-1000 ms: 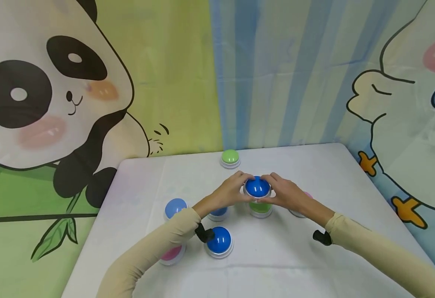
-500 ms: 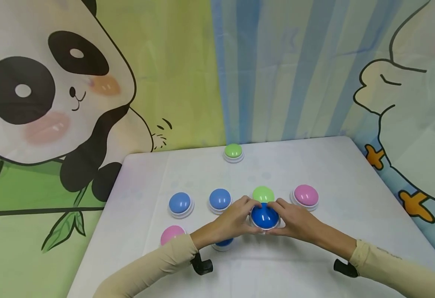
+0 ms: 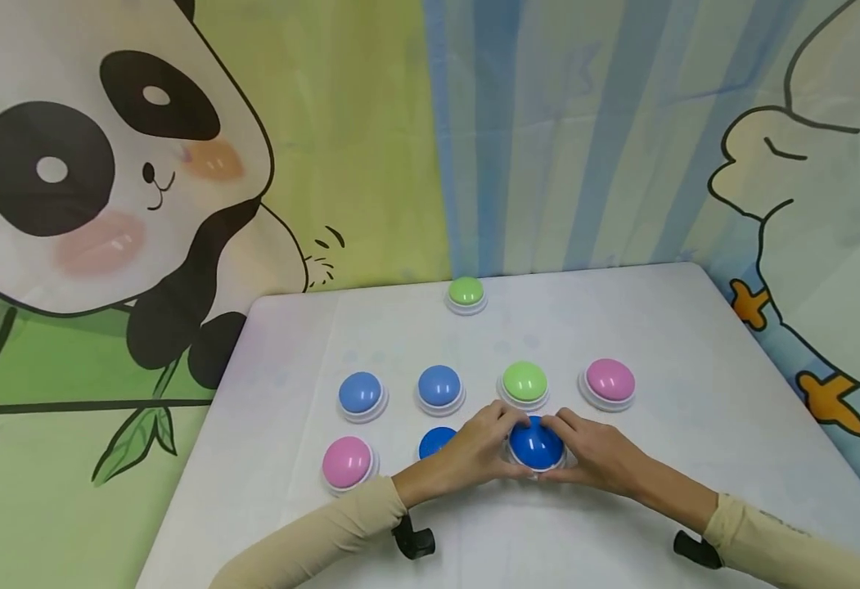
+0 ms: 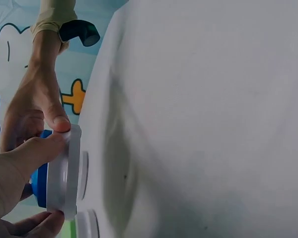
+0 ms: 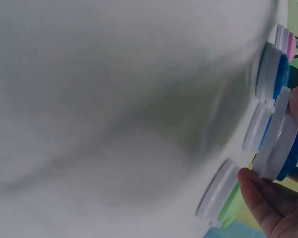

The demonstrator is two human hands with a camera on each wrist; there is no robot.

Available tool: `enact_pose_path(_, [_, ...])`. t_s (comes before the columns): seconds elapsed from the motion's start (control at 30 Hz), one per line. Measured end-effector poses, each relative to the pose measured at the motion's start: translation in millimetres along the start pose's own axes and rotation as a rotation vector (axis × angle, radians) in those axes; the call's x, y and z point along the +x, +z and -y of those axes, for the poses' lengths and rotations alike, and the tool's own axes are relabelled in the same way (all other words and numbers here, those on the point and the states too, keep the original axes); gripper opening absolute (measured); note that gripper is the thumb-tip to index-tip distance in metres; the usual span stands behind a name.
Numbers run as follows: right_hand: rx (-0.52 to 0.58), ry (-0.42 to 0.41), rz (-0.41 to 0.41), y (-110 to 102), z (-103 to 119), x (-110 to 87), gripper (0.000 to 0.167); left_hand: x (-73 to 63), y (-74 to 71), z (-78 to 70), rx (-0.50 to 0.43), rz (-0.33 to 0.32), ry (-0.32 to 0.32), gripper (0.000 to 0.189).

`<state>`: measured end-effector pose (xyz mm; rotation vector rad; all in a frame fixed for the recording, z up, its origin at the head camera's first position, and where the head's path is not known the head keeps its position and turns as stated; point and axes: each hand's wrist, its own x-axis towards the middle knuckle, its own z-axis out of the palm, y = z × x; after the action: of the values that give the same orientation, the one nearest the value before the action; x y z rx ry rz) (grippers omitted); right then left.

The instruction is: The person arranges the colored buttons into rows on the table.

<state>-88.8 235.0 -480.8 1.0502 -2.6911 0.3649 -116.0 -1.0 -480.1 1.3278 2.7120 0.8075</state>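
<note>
Both hands hold a dark blue push button (image 3: pixel 536 444) with a white round base, one hand on each side. My left hand (image 3: pixel 485 448) grips its left rim between thumb and fingers, and my right hand (image 3: pixel 597 458) grips the right rim the same way. In the right wrist view the button's white base (image 5: pixel 278 141) is raised off the tabletop and tilted. Just behind it stands a green push button (image 3: pixel 524 381). Another dark blue push button (image 3: pixel 437 441) is partly hidden by my left hand.
On the white table (image 3: pixel 621 540) stand two lighter blue buttons, one left (image 3: pixel 360 393) and one nearer the middle (image 3: pixel 439 386). A pink button (image 3: pixel 346 462) is front left, another pink button (image 3: pixel 610 380) right, and a green button (image 3: pixel 466 292) at the back edge. A cartoon-printed curtain (image 3: pixel 356 123) hangs behind.
Both hands have brought the dark blue button toward the table's front and slightly right, from over the green button to in front of it. The head view has shifted slightly.
</note>
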Motion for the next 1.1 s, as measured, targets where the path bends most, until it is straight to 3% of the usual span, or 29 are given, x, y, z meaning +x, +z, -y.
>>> enact_pose_path(0.43, [-0.054, 0.015, 0.014, 12, -5, -4.9, 0.077, 3.4, 14.2, -1.2, 0.032, 0.02, -0.045, 0.063])
enact_pose_path(0.7, [-0.066, 0.044, 0.103, 20, -6, -9.5, 0.076, 3.7, 26.4, -0.4, 0.056, 0.046, -0.055, 0.064])
enact_pose_path(1.1, [-0.045, 0.112, 0.177, 15, -3, -6.7, 0.079, 0.4, 32.6, -1.7, 0.082, 0.015, -0.049, 0.06])
